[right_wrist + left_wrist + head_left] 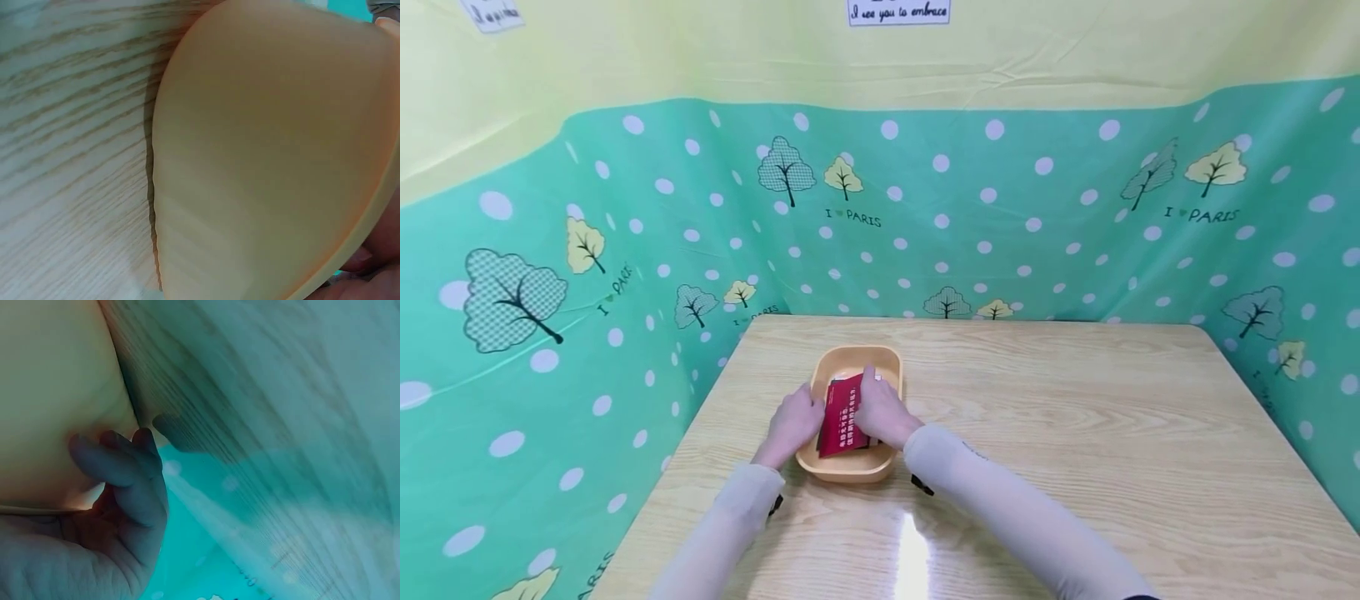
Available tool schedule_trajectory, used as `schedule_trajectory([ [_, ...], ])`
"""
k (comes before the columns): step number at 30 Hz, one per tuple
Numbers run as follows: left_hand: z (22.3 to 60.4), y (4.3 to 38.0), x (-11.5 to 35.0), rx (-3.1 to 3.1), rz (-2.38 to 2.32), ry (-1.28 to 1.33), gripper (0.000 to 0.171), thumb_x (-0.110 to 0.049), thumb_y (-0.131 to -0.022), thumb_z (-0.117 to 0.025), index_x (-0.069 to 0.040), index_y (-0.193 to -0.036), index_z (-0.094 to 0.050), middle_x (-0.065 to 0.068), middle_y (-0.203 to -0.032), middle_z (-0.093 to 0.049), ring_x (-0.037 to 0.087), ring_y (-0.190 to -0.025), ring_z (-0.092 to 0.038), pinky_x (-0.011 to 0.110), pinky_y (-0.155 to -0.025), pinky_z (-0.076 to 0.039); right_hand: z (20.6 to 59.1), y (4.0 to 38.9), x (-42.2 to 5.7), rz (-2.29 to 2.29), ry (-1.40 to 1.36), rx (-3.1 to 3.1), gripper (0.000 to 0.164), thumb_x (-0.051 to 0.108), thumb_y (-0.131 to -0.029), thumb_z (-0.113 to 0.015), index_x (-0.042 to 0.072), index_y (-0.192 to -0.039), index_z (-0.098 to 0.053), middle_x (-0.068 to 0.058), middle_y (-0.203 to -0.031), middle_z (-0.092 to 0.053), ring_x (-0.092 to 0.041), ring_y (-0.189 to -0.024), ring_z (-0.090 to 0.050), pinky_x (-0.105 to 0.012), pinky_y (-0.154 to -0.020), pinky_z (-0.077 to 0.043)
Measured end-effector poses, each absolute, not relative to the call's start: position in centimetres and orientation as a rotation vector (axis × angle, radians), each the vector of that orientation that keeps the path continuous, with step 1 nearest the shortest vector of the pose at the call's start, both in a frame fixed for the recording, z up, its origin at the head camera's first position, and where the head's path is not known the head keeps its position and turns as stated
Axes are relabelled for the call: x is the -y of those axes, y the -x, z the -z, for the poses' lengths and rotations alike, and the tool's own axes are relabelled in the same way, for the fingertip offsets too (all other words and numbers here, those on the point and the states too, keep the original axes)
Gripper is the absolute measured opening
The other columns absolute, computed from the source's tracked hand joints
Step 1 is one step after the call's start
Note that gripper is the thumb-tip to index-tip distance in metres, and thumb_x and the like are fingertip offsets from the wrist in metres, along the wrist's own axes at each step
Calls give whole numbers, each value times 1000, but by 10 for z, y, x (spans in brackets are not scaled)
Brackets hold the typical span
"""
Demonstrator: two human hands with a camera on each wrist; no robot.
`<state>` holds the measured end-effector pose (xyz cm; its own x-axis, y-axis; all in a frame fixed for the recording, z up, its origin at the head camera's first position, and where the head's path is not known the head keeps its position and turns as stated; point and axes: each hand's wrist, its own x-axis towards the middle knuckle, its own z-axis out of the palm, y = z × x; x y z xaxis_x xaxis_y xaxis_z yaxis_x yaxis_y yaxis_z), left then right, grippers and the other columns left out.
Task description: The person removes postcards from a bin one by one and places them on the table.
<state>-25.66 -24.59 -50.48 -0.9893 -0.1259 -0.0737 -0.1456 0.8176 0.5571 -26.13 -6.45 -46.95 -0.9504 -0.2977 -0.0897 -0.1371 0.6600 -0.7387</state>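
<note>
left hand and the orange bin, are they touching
Touching: the left wrist view shows the left hand with curled fingertips against the outer wall of the orange bin.

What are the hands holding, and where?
The left hand holds the tan bin by its left rim; the right hand covers part of the red card, its grip can't be told.

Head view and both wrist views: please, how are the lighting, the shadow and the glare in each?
Head view: bright, with a white glare streak on the table; left wrist: dim with teal tint, left hand in shade; right wrist: shadow edging the orange container.
</note>
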Motion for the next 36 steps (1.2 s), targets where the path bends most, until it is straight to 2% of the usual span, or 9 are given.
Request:
schedule_trajectory([
  [4, 507, 259, 245, -2972, -896, 230, 35, -23, -109, -44, 5, -125, -58, 15, -85, -62, 28, -75, -65, 40, -60, -55, 471, 262, 63, 1230, 340, -2655, 82, -12, -84, -68, -5, -155, -28, -24, -110, -65, -29, -86, -72, -34, -63, -61],
  [6, 507, 260, 244, -2969, -884, 232, 35, -23, -109, -44, 5, -124, -57, 14, -85, -62, 28, -74, -65, 40, -59, -55, 470, 262, 62, 1278, 315, -2622, 84, -11, -85, -67, -5, -158, -24, -26, -113, -65, -29, -88, -72, -34, -63, -62],
  [10, 507, 259, 243, -2986, -836, 239, 32, -22, -108, -46, 5, -120, -57, 15, -85, -63, 29, -75, -66, 41, -60, -56, 468, 261, 58, 1362, 285, -2563, 85, -11, -88, -64, -3, -161, -21, -29, -125, -62, -34, -101, -72, -40, -71, -63],
  [14, 506, 258, 242, -2997, -809, 239, 30, -20, -107, -48, 6, -119, -57, 17, -86, -63, 29, -77, -67, 43, -62, -57, 467, 261, 55, 1399, 277, -2550, 77, -14, -88, -63, -2, -156, -29, -27, -130, -60, -36, -113, -68, -40, -78, -63],
  [18, 505, 258, 241, -2989, -812, 236, 32, -20, -108, -47, 7, -123, -56, 17, -85, -63, 29, -75, -66, 41, -59, -57, 464, 261, 51, 1446, 262, -2544, 68, -17, -87, -62, -2, -148, -37, -25, -124, -63, -32, -104, -70, -35, -73, -62],
  [23, 506, 258, 241, -2950, -827, 249, 36, -19, -109, -45, 9, -130, -53, 17, -88, -63, 28, -76, -67, 38, -58, -59, 462, 261, 45, 1454, 203, -2532, 51, -10, -96, -61, 1, -142, -40, -23, -115, -66, -26, -88, -70, -33, -66, -60],
  [28, 504, 258, 241, -2943, -821, 253, 36, -20, -109, -47, 9, -130, -52, 19, -91, -64, 29, -78, -67, 40, -60, -60, 461, 264, 36, 1471, 200, -2521, 52, -9, -97, -61, 1, -143, -40, -14, -94, -66, -24, -75, -67, -33, -63, -57],
  [34, 501, 259, 241, -2936, -813, 243, 34, -19, -109, -46, 8, -128, -51, 18, -88, -61, 29, -75, -65, 38, -57, -58, 460, 269, 25, 1532, 224, -2508, 56, -15, -91, -62, 0, -141, -42, -12, -98, -67, -24, -86, -68, -34, -68, -57],
  [36, 501, 259, 241, -2928, -817, 244, 34, -19, -109, -46, 8, -129, -51, 18, -88, -61, 29, -74, -64, 38, -56, -58, 461, 270, 22, 1546, 223, -2507, 53, -14, -93, -62, 1, -140, -42, -13, -101, -68, -25, -88, -69, -34, -69, -58],
])
